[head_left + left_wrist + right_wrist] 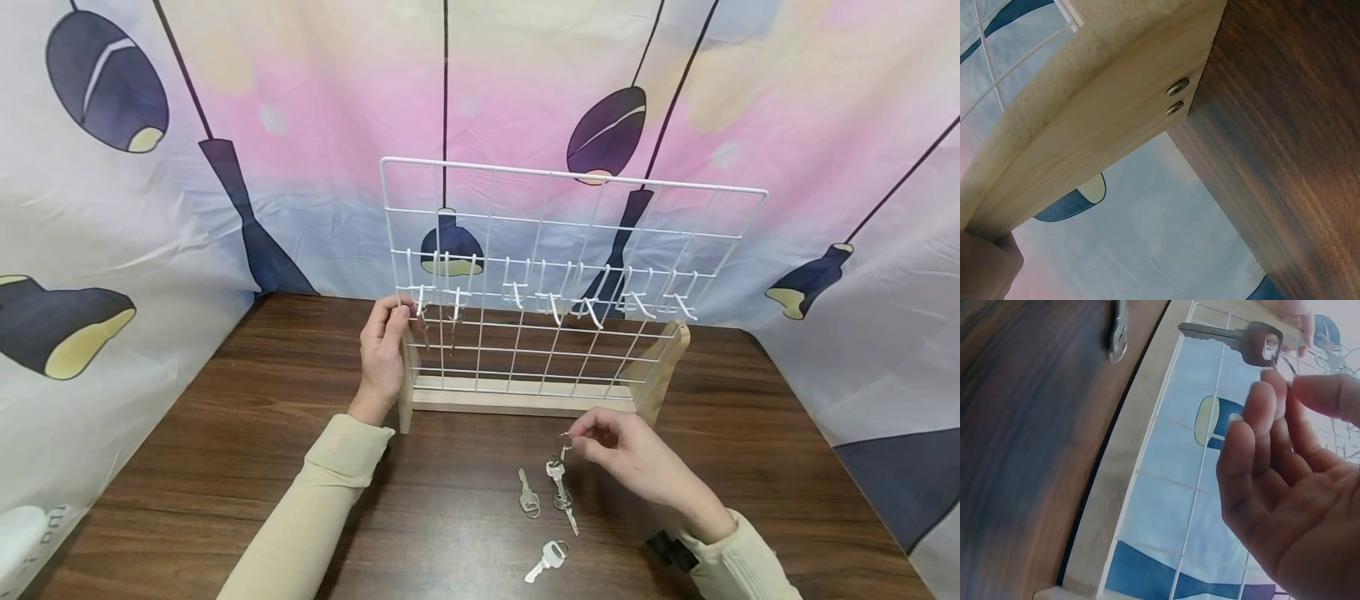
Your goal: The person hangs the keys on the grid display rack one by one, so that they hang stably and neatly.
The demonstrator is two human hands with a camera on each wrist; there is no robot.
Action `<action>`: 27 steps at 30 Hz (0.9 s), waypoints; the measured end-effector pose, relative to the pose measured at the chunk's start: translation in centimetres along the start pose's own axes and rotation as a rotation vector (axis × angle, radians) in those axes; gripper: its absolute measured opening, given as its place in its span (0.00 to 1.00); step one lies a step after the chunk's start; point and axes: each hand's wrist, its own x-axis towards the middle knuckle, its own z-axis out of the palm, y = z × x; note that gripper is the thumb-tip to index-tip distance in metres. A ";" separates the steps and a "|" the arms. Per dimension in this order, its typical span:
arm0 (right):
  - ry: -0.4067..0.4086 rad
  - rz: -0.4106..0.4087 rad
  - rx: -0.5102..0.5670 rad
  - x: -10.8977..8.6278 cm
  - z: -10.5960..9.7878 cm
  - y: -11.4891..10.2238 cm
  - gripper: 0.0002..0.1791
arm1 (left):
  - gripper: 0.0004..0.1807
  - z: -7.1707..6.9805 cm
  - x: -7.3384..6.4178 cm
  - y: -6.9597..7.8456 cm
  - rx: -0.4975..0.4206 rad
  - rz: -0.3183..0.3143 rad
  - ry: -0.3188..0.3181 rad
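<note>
My left hand (384,350) grips the left end of a white wire grid rack (574,173), at the top of its wooden side support (1104,94). My right hand (637,458) pinches a metal ring, from which a key (1235,336) hangs above the table, in front of the rack's base. Below it lies another key (572,518), partly overlapped in the head view. A key with a ring (528,493) lies just left of these, and one more key (546,560) lies nearer the front. Blurred keys (453,329) hang from the two leftmost hooks.
White hooks (553,308) line the middle of the grid in a row. The rack's wooden base bar (517,400) and right support (663,367) stand on a dark wooden table (300,367). A patterned cloth (330,100) surrounds the table's back and sides.
</note>
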 end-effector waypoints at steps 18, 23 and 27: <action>0.200 -0.087 0.344 2.7 1.1 -3.0 0.07 | 0.09 -0.1 -0.1 -0.2 0.010 -0.019 0.009; 0.268 -0.092 0.407 3.6 1.8 -4.0 0.08 | 0.12 0.0 0.0 -0.1 0.034 -0.018 0.008; 0.322 -0.135 0.478 4.4 2.3 -4.7 0.09 | 0.10 0.0 0.0 0.0 0.022 -0.015 0.006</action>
